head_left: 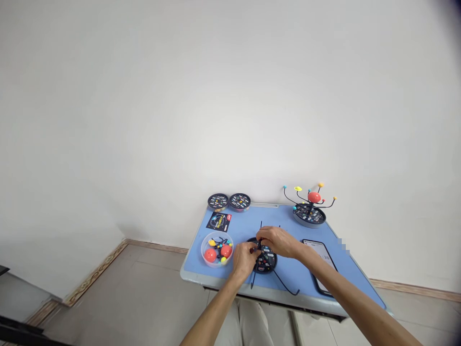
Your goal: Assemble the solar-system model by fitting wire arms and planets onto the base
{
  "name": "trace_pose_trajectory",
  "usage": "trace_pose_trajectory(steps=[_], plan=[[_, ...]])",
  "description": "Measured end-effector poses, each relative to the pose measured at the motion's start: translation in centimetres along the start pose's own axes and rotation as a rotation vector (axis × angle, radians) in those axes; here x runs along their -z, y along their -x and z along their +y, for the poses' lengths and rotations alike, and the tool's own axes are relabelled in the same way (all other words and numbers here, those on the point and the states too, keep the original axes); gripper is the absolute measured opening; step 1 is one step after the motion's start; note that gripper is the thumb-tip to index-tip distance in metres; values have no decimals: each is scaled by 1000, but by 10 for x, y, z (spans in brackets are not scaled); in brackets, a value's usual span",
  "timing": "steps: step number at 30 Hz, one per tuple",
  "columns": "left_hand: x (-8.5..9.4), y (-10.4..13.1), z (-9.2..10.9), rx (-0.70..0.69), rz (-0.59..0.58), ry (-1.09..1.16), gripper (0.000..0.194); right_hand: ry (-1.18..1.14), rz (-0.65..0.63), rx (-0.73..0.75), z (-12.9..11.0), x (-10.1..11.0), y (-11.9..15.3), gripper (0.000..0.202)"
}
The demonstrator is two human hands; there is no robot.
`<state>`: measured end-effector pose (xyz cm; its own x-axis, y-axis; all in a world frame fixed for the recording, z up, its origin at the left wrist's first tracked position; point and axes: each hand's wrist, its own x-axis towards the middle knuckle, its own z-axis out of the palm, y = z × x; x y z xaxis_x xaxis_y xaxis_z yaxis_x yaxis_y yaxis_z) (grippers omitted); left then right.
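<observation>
In front of me on the table is a black round base (267, 264) printed with small planet pictures. Several thin black curved rods stick out from its middle; one rod (286, 283) reaches toward the table's front edge. My left hand (246, 259) pinches at the rods' inner ends from the left, fingers closed. From above and the right, my right hand (279, 241) is closed at the same spot, its fingertips against the left hand's. The fingers cover the exact joint. Left of the base, a clear round tub (202, 257) holds red balls, small coloured balls and black parts.
An assembled planet model (310, 215) with a red ball (314, 197) stands at the back right. Two round black-topped containers (218, 202) and a printed card (219, 221) lie at the back left. A phone (324, 254) lies under my right forearm. A white wall rises behind.
</observation>
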<state>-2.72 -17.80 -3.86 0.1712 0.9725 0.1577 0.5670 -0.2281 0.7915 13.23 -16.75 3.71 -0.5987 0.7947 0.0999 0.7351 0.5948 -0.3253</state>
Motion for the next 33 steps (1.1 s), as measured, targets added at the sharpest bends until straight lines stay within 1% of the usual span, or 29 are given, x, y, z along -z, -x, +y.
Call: trace_pose_trajectory(steps=[5,8,11,13,15,16,18,21,23,25,27,30,33], plan=[[0,0,-1,33,-11,31,17,-64,100,-22,6,4,5,27],[7,4,3,45,30,96,22,-105,154,-40,2,9,11,24],[22,20,16,50,110,294,29,-161,209,-46,-15,15,22,22],[35,39,29,24,116,490,36,-205,240,-40,-36,18,33,22],[45,63,40,6,93,648,40,-244,262,-28,-60,16,46,25],[49,76,43,21,97,698,39,-253,272,-17,-72,13,52,26],[53,100,44,97,170,752,45,-262,303,3,-94,2,65,26],[54,129,33,173,285,802,52,-270,366,2,-119,-23,78,21],[53,142,25,208,326,829,51,-306,435,-7,-129,-42,83,17],[55,153,20,241,338,850,50,-373,502,-6,-136,-57,86,13],[58,161,19,270,340,862,50,-450,538,1,-142,-68,88,8],[64,171,23,301,354,871,51,-537,567,-1,-149,-77,90,6],[69,178,27,309,369,870,51,-567,589,-13,-155,-84,94,5]])
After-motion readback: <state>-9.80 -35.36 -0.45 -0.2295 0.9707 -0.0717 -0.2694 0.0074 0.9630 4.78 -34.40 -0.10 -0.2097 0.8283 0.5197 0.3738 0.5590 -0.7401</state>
